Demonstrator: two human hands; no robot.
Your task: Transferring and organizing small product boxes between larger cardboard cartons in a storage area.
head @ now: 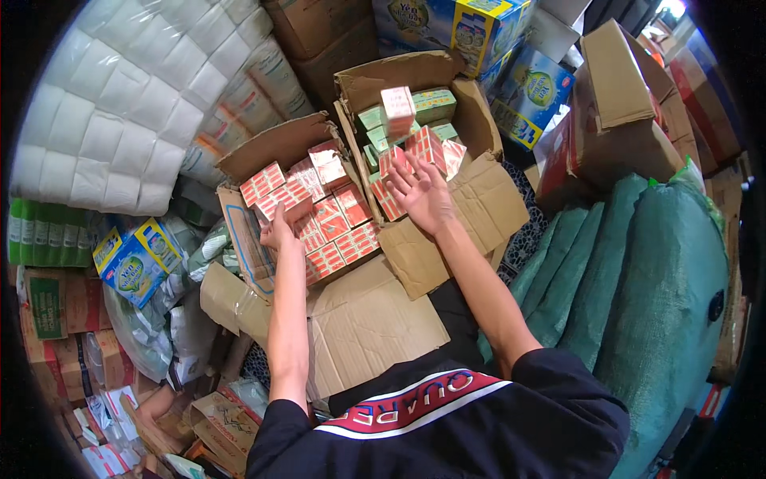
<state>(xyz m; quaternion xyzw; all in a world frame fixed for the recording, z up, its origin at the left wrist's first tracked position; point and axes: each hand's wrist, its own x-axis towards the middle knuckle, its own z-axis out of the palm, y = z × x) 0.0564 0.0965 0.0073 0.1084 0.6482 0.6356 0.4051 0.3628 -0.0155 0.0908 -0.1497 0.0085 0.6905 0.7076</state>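
My left hand (280, 232) grips a small red-and-white box (286, 199) at the near left of an open carton (246, 239). Stacked packs with the same red pattern (326, 254) fill much of that carton. My right hand (423, 194) is palm up with its fingers apart, over the near side of a second open carton (398, 67). Just beyond its fingertips are red packs (426, 146), and green boxes (435, 106) lie behind them. One pale red-and-white box (398, 109) appears above the green boxes; whether it rests on them or is in the air I cannot tell.
Cardboard flaps (371, 323) spread towards me. Large green woven sacks (658, 287) stand on the right, near an open brown carton (622, 90). Plastic-wrapped white rolls (114, 120) are piled at the left. Blue drink cartons (140, 263) lie below them, and more brown boxes (323, 36) stand behind.
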